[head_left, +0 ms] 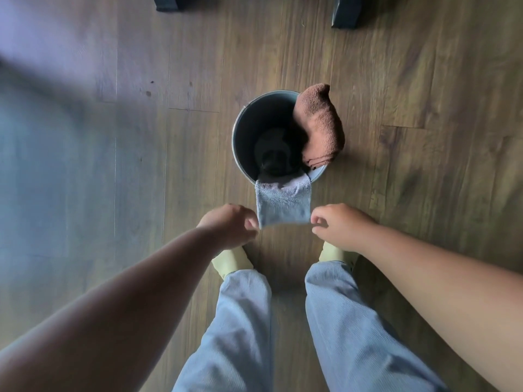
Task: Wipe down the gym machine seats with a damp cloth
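Nearest: two legs in pale blue ribbed trousers (353, 321), cut off by the bottom edge. Yellowish slippers (230, 263) show only at the toes, the rest hidden under cuffs and forearms.

Both bare forearms reach forward over the feet. Left hand (227, 229): fingers curled, thumb and forefinger pinching the lower left corner of the grey cloth (283, 203). Right hand (341, 226): fingers curled inward, fingertips closing on the lower right corner; the exact contact is blurred.

The grey cloth hangs over the near rim of the metal bucket (240, 128), its upper end inside the bucket, its lower edge stretched between the hands.

Bucket stands on the wood plank floor (424, 94). Interior dark; something black at the bottom, cannot make out what. A brown towel (319, 128) is draped over the right rim.

Farthest: two dark feet of equipment (346, 12) at the top edge, mostly cut off. Left side of view smeared with blur. No writing or labels legible anywhere.
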{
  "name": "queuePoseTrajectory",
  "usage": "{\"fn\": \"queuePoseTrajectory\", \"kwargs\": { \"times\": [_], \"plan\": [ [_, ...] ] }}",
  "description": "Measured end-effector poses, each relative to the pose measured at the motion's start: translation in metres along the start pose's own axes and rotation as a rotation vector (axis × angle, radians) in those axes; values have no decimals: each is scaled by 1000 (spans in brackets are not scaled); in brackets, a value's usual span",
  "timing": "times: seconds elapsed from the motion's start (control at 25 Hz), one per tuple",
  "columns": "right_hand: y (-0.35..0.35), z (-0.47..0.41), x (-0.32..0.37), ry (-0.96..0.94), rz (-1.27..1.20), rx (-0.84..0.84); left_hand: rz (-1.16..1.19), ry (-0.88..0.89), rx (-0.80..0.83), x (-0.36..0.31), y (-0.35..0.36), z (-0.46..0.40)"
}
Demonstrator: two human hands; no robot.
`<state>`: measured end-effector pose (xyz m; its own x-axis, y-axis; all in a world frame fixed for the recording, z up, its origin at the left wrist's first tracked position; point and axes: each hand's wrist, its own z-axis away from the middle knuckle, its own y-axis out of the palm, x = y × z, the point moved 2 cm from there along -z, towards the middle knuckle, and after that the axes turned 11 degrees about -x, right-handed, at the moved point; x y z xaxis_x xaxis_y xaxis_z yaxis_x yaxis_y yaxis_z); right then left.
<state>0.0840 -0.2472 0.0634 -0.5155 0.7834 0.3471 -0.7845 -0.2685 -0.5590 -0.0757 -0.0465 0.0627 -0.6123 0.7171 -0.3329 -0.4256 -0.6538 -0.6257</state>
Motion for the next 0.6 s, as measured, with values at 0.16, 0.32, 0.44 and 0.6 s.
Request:
{"fn": "queuePoseTrajectory", "kwargs": {
  "times": [0.16,0.32,0.44,0.6],
  "plan": [
    [-16,-48,2,-40,31,-279,-83,4,-303,0,-8,-43],
    [-9,-89,11,-205,352,-252,-310,203,-302,-7,2,-83],
    [5,-102,11,-265,519,-193,-403,240,-294,-4,13,-103],
    [12,-109,4,-265,563,-258,-505,258,-270,-9,15,-110]
  ]
}}
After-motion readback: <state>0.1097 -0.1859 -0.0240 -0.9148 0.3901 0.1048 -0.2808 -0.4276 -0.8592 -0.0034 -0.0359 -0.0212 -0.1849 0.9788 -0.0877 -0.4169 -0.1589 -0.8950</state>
